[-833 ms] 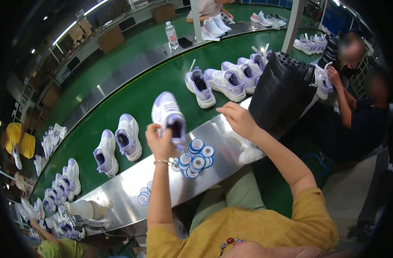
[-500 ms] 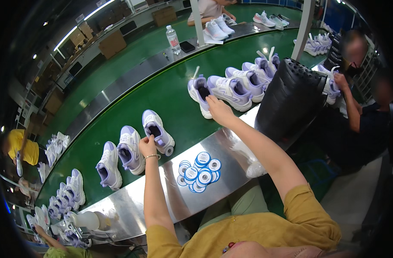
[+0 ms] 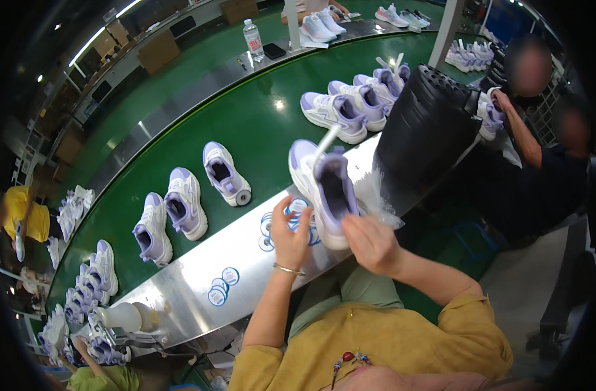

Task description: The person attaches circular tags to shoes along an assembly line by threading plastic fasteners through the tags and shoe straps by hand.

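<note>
My right hand (image 3: 375,244) is closed on the heel of a white-and-lilac sneaker (image 3: 336,189), raised above the metal ledge with its opening facing me. A white strip sticks up from that shoe. Left of it, my left hand (image 3: 291,233) hovers with thumb and fingers apart, over a pile of round blue-rimmed labels (image 3: 267,225) that hand and shoe partly cover. A few more labels (image 3: 221,287) lie further left on the ledge. On the green belt stands another sneaker (image 3: 221,173) with a round grey disc (image 3: 244,197) at its heel.
More sneakers stand on the green belt (image 3: 259,150), left (image 3: 151,228) and right (image 3: 334,114). A tall black padded cylinder (image 3: 422,124) and clear plastic (image 3: 379,202) are to my right. A pale container (image 3: 125,317) stands at lower left. A co-worker's arm (image 3: 523,127) handles a shoe beyond the cylinder.
My right hand has lifted the sneaker off the belt and brought it toward me. My left hand has left the other sneaker and moved right, over the labels. The whole view has shifted slightly.
</note>
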Motion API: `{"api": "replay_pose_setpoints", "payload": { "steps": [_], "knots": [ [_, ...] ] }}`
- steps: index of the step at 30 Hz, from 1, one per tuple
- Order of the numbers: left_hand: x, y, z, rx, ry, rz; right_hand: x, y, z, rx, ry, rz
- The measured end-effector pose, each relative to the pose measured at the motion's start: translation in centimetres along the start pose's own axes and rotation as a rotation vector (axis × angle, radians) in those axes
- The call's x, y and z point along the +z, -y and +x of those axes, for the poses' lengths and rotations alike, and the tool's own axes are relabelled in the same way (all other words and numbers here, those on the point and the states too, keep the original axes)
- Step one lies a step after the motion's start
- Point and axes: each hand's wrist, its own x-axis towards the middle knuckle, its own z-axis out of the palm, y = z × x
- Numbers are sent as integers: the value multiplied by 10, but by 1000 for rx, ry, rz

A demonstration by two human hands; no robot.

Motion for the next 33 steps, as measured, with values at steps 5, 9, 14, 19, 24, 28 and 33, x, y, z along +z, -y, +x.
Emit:
{"api": "replay_pose_setpoints", "payload": {
  "steps": [5, 9, 14, 19, 24, 28, 33],
  "knots": [
    [29, 2, -27, -55, 81, 102, -17, 18, -24, 244, 298, 234],
    [36, 12, -27, -82, 55, 29, -30, 0, -4, 414, 181, 262],
    [49, 13, -25, -114, 53, -34, -1, -50, 22, 669, 252, 299],
    [58, 29, -25, -33, -65, 78, 28, -52, 38, 539, 500, 411],
    [56, 27, -21, 3, -49, 165, 28, -59, 34, 461, 599, 516],
    [54, 17, -22, -169, 65, 38, 6, -78, 29, 610, 799, 740],
    [54, 19, -13, 51, 40, 187, 13, -25, 6, -130, 687, -205]
  ]
}}
